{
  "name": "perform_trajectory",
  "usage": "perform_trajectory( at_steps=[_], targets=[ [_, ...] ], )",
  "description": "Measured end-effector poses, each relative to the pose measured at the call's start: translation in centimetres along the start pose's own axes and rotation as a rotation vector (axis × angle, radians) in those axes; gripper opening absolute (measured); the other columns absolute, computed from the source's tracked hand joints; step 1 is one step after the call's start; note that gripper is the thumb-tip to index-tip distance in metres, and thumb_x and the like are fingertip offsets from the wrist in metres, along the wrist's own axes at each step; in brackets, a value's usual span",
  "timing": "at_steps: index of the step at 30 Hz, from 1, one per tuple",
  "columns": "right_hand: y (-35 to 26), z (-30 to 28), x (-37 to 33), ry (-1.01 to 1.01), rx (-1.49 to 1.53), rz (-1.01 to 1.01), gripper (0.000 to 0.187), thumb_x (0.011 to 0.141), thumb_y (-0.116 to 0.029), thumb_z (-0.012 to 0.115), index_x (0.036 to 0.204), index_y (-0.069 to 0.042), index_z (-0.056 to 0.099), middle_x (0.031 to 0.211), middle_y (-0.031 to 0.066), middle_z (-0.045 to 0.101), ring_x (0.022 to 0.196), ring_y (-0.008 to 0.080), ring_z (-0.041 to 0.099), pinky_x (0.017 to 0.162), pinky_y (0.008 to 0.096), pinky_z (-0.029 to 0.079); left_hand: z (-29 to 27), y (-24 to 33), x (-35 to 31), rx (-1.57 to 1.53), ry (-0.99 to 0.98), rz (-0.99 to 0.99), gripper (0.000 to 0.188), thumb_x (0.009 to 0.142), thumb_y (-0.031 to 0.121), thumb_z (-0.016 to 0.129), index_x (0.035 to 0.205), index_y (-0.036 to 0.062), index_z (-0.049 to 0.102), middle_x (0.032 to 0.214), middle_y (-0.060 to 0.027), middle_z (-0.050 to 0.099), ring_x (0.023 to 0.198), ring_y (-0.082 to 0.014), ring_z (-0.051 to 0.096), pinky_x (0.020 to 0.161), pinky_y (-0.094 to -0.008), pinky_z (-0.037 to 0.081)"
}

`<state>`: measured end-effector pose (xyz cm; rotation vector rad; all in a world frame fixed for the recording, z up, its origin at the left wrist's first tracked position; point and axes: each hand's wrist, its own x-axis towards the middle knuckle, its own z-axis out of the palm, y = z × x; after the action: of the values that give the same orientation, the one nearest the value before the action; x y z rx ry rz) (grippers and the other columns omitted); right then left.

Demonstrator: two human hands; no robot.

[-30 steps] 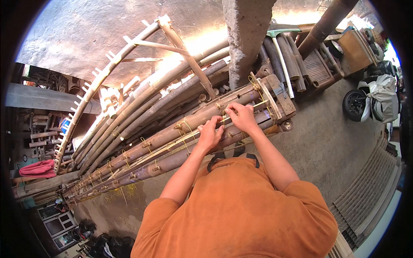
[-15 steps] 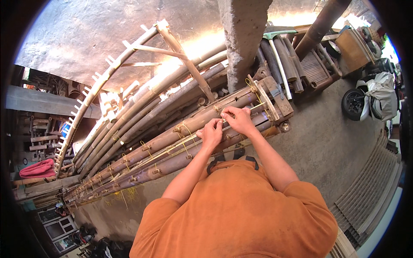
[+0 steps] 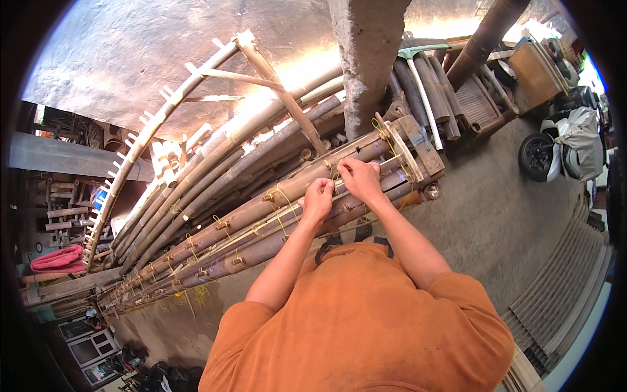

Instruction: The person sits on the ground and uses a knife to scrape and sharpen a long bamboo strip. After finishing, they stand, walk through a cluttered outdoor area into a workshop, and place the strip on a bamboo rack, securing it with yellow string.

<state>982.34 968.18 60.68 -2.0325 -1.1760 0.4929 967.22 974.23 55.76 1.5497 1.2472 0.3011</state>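
My left hand (image 3: 318,199) and my right hand (image 3: 359,178) work near the right end of a long frame of two bamboo poles (image 3: 255,200). Fingers of both hands are closed in a pinch. Between them shows a short stretch of thin yellow cord (image 3: 336,184), and the fingertips cover its ends. Similar yellow ties (image 3: 279,191) loop round small wooden pegs all along the poles. Pale thin strips run lengthwise between the two poles. A wooden end block (image 3: 421,151) closes off the frame just beyond my right hand.
A concrete pillar (image 3: 363,72) rises right behind the frame. Stacked bamboo poles (image 3: 215,160) and a curved rack with pegs (image 3: 147,124) lean along the wall. A partly covered motorcycle (image 3: 568,147) stands at right; corrugated sheets (image 3: 562,281) lie on the floor.
My left hand has drawn slightly away from the right, to the left and nearer me. My right hand has risen a little. More yellow cord shows between them.
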Motion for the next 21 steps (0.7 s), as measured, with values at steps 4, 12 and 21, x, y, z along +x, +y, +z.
perform_trajectory(
  at_steps=[4, 12, 21],
  targets=[
    [-0.3, -0.7, 0.7, -0.035, 0.127, 0.032, 0.020, 0.091, -0.033, 0.061, 0.092, -0.015, 0.070, 0.081, 0.0013, 0.071, 0.076, 0.0197, 0.065, 0.083, 0.0395, 0.036, -0.2, 0.2, -0.1, -0.012, -0.048, 0.034, 0.024, 0.096, 0.033, 0.060, 0.107, 0.0131, 0.066, 0.089, 0.0025, 0.071, 0.085, -0.0115, 0.060, 0.096, -0.0432, 0.025],
    [0.4, -0.4, 1.3, -0.080, 0.190, 0.054, 0.022, 0.091, -0.037, 0.062, 0.094, -0.017, 0.071, 0.076, -0.0025, 0.068, 0.073, 0.0148, 0.064, 0.084, 0.0372, 0.035, -3.1, 3.4, -2.3, 0.290, -0.195, 0.289, 0.035, 0.089, 0.025, 0.069, 0.119, 0.0072, 0.061, 0.116, -0.0114, 0.068, 0.111, -0.0232, 0.063, 0.096, -0.0369, 0.042],
    [-0.3, -0.6, 1.4, -0.093, 0.179, 0.053, 0.023, 0.092, -0.036, 0.064, 0.094, -0.014, 0.071, 0.075, -0.0048, 0.066, 0.072, 0.0094, 0.060, 0.083, 0.0328, 0.036, -1.8, 3.6, -2.7, 0.314, -0.051, 0.259, 0.038, 0.085, 0.037, 0.073, 0.115, 0.0137, 0.066, 0.108, -0.0096, 0.071, 0.104, -0.0253, 0.065, 0.095, -0.0436, 0.037]
  ],
)
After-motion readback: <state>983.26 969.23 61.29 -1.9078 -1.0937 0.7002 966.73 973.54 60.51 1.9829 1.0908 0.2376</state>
